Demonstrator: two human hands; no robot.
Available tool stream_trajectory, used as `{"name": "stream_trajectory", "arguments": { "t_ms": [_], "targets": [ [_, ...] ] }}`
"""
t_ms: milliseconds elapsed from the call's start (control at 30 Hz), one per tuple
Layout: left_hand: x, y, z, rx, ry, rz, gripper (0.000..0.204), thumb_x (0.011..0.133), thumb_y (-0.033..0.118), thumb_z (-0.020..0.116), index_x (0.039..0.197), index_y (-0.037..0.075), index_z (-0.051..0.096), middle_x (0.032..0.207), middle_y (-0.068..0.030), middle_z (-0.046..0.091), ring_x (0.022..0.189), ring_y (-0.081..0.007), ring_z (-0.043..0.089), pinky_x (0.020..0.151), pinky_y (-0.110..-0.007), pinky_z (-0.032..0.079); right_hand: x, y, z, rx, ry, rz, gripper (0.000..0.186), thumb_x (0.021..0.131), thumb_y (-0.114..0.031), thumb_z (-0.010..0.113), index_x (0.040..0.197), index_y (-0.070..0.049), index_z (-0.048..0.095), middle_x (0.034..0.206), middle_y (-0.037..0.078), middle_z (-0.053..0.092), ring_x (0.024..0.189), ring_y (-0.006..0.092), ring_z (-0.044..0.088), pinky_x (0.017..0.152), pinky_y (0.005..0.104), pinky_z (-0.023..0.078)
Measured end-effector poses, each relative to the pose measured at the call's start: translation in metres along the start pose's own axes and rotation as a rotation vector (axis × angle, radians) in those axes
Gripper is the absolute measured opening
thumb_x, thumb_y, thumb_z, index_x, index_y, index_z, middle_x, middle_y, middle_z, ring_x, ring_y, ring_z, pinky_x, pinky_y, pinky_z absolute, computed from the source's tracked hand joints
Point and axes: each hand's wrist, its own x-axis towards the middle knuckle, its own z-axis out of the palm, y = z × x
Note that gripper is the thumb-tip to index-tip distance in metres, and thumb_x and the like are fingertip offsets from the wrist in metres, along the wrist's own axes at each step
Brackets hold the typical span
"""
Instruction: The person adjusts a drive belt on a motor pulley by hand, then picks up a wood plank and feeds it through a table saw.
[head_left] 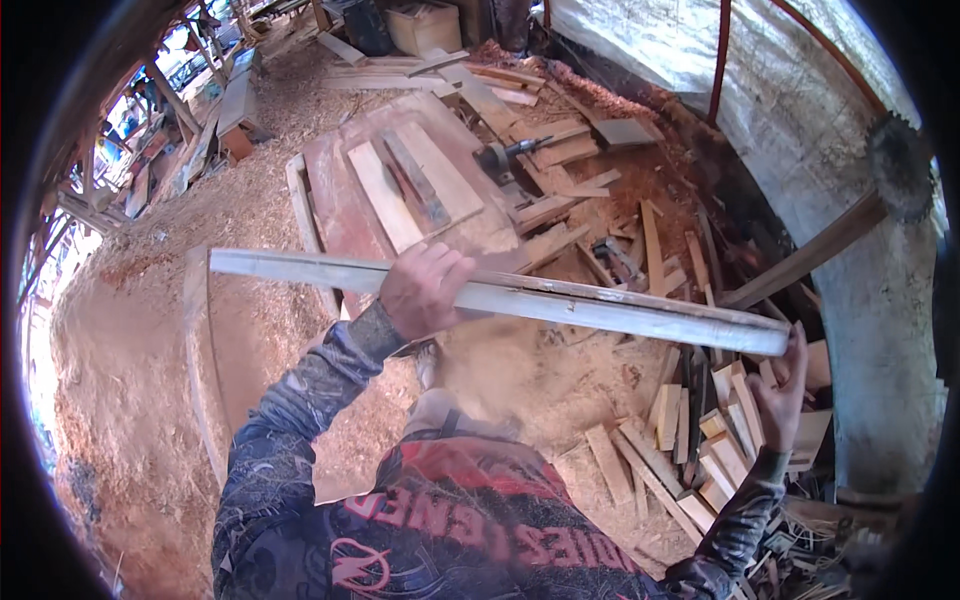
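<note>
A long, pale wooden plank (600, 312) is held up across my front, slanting down from left to right. My left hand (425, 290) is wrapped over it left of its middle, knuckles up. At the plank's right end, my right hand (783, 392) touches the tip from below, fingers pointing up along the end; part of its grip is hidden. Under and beyond the plank lies a reddish board (345, 150) with a few pale wood strips (440, 172) on it. A dark power drill (515, 150) rests on scrap wood at that board's right.
Sawdust and shavings (140, 330) cover the ground. A pile of wood offcuts (720, 440) lies at my right, with more boards at the back. A circular saw blade (899, 165) hangs by the pale sheet wall (790, 120). A long board (203, 370) lies at the left.
</note>
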Motion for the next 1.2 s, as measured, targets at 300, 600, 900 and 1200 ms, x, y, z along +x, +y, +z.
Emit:
{"name": "stream_trajectory", "arguments": {
  "t_ms": [300,600,900,1200],
  "targets": [
    [-0.043,-0.001,0.058,-0.093,-0.277,0.269,0.041,0.064,0.034,0.071,0.09,0.008,0.052,0.076,-0.0034,0.049,0.074,-0.0213,0.053,0.08,-0.039,0.038,-0.109,0.058,0.027,0.077,0.024,0.309,0.075,0.063,-0.004,0.079,0.129,-0.004,0.045,0.116,0.009,0.056,0.107,0.0226,0.055,0.094,0.0334,0.043],
    [-0.107,-0.001,0.162,-0.182,-0.614,0.177,0.043,0.063,0.028,0.072,0.098,0.011,0.053,0.091,-0.0041,0.055,0.092,-0.0214,0.054,0.089,-0.043,0.037,-0.196,0.058,0.069,-0.21,0.058,0.372,0.053,0.063,0.0,0.078,0.11,-0.002,0.055,0.109,0.013,0.061,0.105,0.0259,0.058,0.093,0.0341,0.044],
    [-0.247,-0.002,0.189,-0.455,-0.084,-1.019,0.057,0.075,0.038,0.07,0.117,0.006,0.049,0.113,-0.0149,0.052,0.106,-0.0326,0.049,0.093,-0.045,0.038,-0.245,0.063,0.091,-0.175,-0.054,0.587,0.051,0.063,-0.002,0.079,0.108,0.0,0.054,0.106,0.012,0.059,0.099,0.0248,0.058,0.088,0.0337,0.046],
    [-0.229,-0.003,0.255,-1.76,0.667,-2.042,0.074,0.084,0.068,0.035,0.119,0.003,0.046,0.104,-0.0196,0.056,0.093,-0.0361,0.056,0.087,-0.052,0.046,-0.254,0.042,0.098,-0.087,-0.048,0.588,0.053,0.062,-0.002,0.081,0.107,0.0,0.054,0.105,0.011,0.058,0.096,0.0226,0.058,0.086,0.0319,0.046]
  ]
}}
